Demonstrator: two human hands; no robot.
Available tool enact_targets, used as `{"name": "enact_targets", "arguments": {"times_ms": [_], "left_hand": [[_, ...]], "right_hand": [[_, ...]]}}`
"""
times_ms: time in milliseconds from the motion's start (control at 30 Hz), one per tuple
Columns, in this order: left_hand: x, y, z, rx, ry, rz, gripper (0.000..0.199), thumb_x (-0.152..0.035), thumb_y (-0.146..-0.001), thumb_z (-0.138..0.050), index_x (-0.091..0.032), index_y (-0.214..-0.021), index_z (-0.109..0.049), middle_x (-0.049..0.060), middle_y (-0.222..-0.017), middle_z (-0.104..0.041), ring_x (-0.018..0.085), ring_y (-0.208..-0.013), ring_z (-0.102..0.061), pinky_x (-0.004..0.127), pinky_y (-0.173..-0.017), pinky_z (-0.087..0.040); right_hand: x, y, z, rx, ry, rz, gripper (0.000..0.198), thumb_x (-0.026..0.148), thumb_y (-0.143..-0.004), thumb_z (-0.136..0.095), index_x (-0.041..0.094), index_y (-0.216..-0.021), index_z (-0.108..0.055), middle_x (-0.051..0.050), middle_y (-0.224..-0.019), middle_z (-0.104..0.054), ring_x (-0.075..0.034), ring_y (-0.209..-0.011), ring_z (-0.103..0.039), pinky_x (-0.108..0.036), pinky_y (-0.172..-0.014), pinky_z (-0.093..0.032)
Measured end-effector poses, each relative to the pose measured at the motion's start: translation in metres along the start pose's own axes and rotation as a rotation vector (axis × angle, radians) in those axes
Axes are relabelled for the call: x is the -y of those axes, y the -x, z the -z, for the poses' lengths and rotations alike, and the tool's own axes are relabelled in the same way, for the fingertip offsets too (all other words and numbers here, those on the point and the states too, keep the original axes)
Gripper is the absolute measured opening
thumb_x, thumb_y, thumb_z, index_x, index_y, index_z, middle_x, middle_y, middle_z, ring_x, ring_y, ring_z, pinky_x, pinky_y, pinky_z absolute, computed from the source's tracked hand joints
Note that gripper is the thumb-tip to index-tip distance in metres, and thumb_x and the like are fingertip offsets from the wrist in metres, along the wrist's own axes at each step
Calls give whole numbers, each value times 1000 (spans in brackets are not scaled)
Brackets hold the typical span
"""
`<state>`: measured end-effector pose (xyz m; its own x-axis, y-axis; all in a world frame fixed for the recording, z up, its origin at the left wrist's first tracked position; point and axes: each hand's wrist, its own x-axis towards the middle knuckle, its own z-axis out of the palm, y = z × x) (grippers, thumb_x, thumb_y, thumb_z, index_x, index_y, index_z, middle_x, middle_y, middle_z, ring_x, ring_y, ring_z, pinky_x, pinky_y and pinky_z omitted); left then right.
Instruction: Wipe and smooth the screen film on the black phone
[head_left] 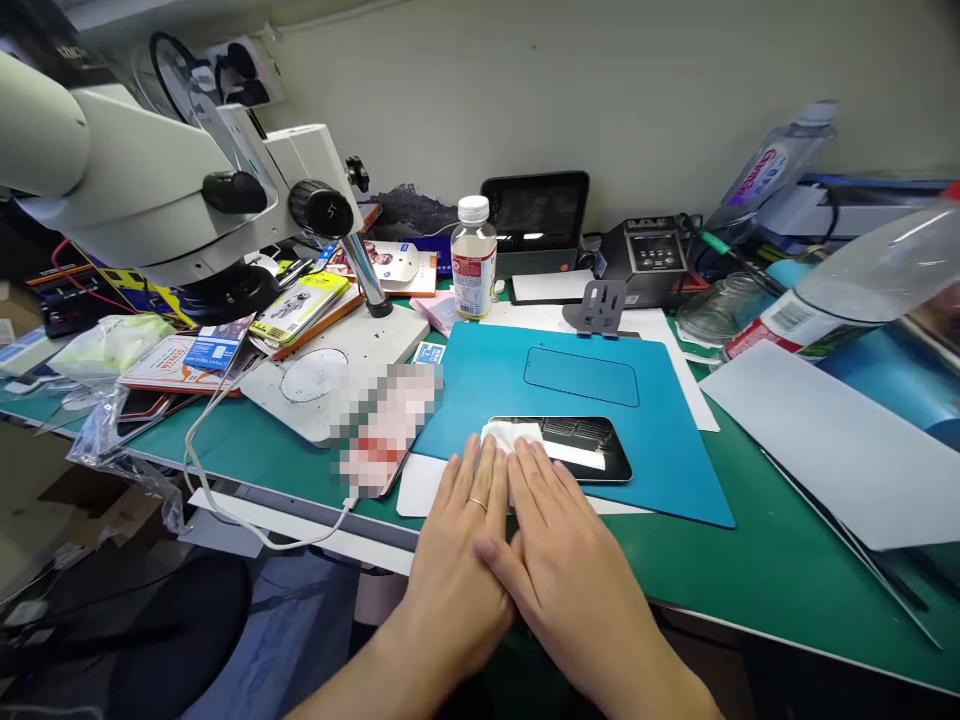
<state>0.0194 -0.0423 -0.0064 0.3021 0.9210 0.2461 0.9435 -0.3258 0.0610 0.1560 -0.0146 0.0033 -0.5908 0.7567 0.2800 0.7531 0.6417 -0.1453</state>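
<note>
A phone (600, 447) with a glossy black screen lies face up near the front edge of a blue mat (480, 375). A folded white wipe (512, 433) rests on the left part of its screen. My left hand (469, 540) and my right hand (559, 540) lie side by side, fingers stretched out and fingertips pressing the wipe down. A ring is on one left finger. The right thumb crosses over the back of the left hand. My hands hide the phone's lower left part. Left of them lies a blurred-out second phone (390, 430) with a white cable plugged in.
A microscope (150, 180) on a white base (390, 335) fills the left. Behind the mat stand a drink bottle (473, 260), a dark screen (536, 215) and a grey phone stand (600, 308). At right are large plastic bottles (847, 275) and a white sheet (832, 440).
</note>
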Motion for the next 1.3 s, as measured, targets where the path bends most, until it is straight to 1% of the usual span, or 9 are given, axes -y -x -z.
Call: {"name": "enact_targets", "arguments": {"times_ms": [167,333,467,600,700,800,933,1133,1300], "left_hand": [[-23,3,-2,15,-22,30,60,-29,-102,-34,-5,-156,-29,16,-162,-32,33,-150,-27,47,-119,-34],[-50,-26,-13,-13,-50,-69,60,-32,-102,-36,-2,-154,-34,20,-159,-37,34,-149,-31,46,-121,-32],[-59,-63,-12,121,-66,-130,65,-33,-99,-41,2,-153,-32,23,-160,-32,37,-150,-25,50,-123,-25],[-43,-84,-2,241,-40,-193,64,-28,-100,-38,3,-155,-27,24,-161,-26,37,-151,-22,51,-123,-24],[-17,-74,4,228,-26,-146,60,-25,-100,-35,1,-154,-31,22,-161,-29,34,-151,-24,48,-122,-26],[9,-49,8,203,-45,-128,60,-22,-97,-37,1,-152,-35,22,-160,-31,34,-151,-25,50,-121,-27],[27,-13,7,145,-62,-73,61,-20,-95,-36,-1,-153,-33,21,-160,-32,31,-151,-26,48,-120,-30],[9,14,5,10,-55,-109,73,-18,-90,-42,-6,-159,-18,17,-163,-27,28,-153,-18,46,-121,-28],[-26,-3,0,-4,-55,-134,64,-22,-95,-39,-7,-156,-29,16,-160,-35,29,-151,-27,43,-120,-33]], "right_hand": [[-13,26,-2,-35,42,63,78,56,-98,-41,-2,-151,-39,-22,-156,-40,-34,-145,-39,-50,-114,-41],[-44,45,1,-35,27,-62,73,51,-101,-35,3,-156,-31,-19,-158,-39,-33,-147,-37,-53,-115,-39],[-74,36,4,41,-47,-193,68,49,-104,-25,5,-155,-33,-17,-160,-35,-30,-149,-32,-55,-119,-33],[-77,10,4,79,-93,-290,76,55,-103,-15,1,-153,-37,-20,-160,-33,-30,-151,-27,-54,-121,-27],[-54,-11,3,73,-81,-273,83,61,-101,-17,-2,-150,-40,-23,-158,-34,-33,-151,-25,-56,-122,-25],[-23,-25,1,105,-143,-202,82,59,-102,-16,-2,-151,-38,-24,-157,-34,-33,-151,-26,-52,-122,-27],[6,-26,-1,92,-205,-157,82,61,-101,-24,-1,-152,-36,-24,-158,-34,-34,-150,-26,-50,-123,-25],[10,7,5,62,-195,-83,75,58,-101,-31,3,-152,-39,-18,-158,-35,-31,-149,-31,-49,-121,-33],[-13,39,9,54,-68,-89,76,56,-100,-36,1,-152,-38,-18,-159,-33,-33,-148,-35,-51,-118,-37]]}}
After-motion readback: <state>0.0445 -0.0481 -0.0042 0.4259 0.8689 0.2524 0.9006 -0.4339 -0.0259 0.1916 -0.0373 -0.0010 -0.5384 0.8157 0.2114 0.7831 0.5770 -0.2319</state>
